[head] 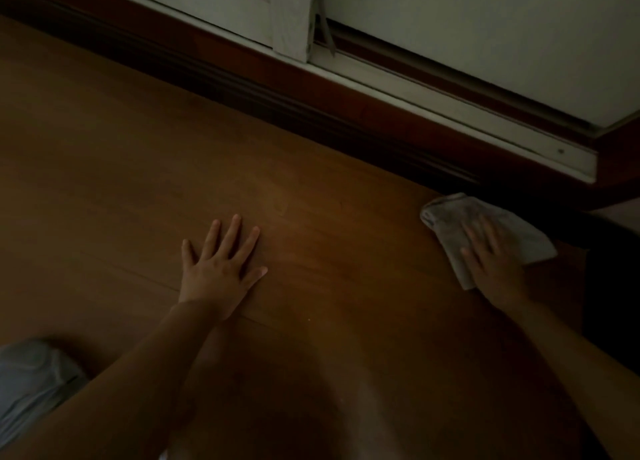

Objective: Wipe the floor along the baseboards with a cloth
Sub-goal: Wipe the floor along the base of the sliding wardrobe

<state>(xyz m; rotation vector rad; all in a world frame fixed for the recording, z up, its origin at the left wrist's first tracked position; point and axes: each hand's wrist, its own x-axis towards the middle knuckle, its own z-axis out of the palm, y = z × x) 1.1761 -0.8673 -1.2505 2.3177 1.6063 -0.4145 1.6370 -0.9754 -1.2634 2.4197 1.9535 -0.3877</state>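
Nearest the camera, a pale grey clothed knee (31, 376) shows at the lower left, and two bare forearms reach forward over the wooden floor (104, 182); the left hand (221, 269) lies flat on the boards, palm down, fingers straight and spread wide, thumb angled out to the right, holding nothing; the right hand (491, 262) lies palm down on top of a light grey cloth (460, 217), fingers extended and slightly blurred, pressing the fabric against the floor rather than curling round it; the cloth is crumpled and spreads out from under the fingers on both sides, its far edge lying just beside the dark baseboard (277, 103), though the dim light makes it unclear whether the two touch; the baseboard runs diagonally from upper left to lower right; above it sit a pale sliding-door track (467, 120) and white door panels (485, 26); at the far right a dark shape (613, 286) stands on the floor, too shadowed to identify.
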